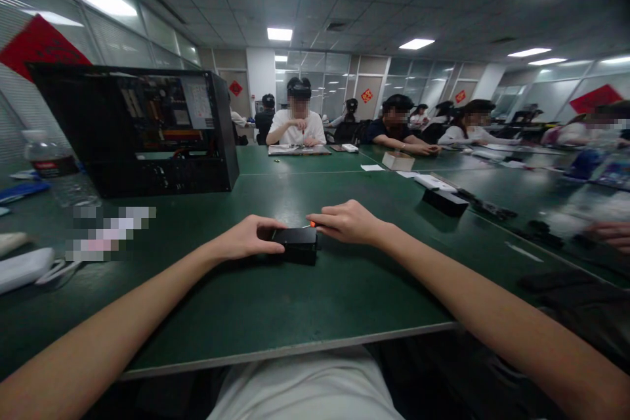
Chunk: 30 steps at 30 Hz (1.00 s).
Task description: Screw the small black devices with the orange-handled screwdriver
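A small black box [296,244] lies on the green table [275,302] in front of me. My left hand [249,238] rests against the box's left end, with its fingers curled round it. My right hand [347,222] hovers just above the box's right rear corner. Its fingers are pinched on a thin tool with an orange tip [312,224] that points at the box's top.
An open black computer case [142,128] stands at the back left, with a water bottle [54,167] beside it. A white device with a cable [24,268] lies at the far left. Black boxes [445,201] and parts sit to the right. Several people sit at the far tables.
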Motion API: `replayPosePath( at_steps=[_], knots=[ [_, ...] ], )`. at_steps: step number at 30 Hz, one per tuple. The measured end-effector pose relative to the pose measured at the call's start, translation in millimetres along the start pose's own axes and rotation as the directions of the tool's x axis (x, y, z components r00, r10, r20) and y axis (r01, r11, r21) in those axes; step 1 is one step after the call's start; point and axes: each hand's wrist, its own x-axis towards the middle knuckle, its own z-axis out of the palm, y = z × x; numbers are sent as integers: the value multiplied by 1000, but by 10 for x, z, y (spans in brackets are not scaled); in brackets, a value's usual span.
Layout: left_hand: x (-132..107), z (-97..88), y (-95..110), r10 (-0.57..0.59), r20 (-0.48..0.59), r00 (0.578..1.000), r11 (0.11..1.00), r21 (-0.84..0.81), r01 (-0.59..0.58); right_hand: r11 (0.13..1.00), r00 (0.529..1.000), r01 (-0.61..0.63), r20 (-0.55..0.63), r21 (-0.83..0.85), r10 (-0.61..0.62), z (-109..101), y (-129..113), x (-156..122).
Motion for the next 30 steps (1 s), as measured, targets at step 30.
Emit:
replayPosePath(
  at_steps=[30],
  knots=[
    [70,109,26,18,-101,995,1000,-8,-19,782,960,-266,232,563,160,-10,40,71]
  ],
)
